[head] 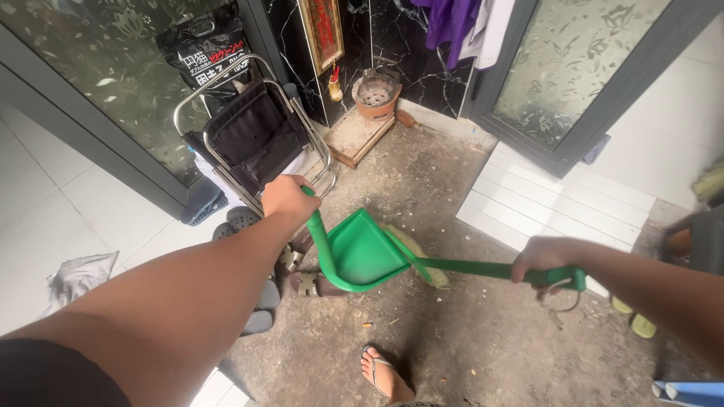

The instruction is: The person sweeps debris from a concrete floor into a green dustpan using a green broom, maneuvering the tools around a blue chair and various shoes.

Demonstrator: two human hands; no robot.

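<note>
A dusty concrete floor (452, 332) fills the middle, with white tiles (558, 200) at its right edge. A folded metal chair (256, 132) leans against the dark glass door (98, 68). The green dustpan (362, 252) stands tilted on the floor beside it; the left hand (288, 200) is closed around the top of its upright handle. The right hand (544, 258) is wrapped around the green broom (483, 269) handle, whose bristles seem to touch the pan's mouth. Sandals (309, 284) lie just left of the pan.
</note>
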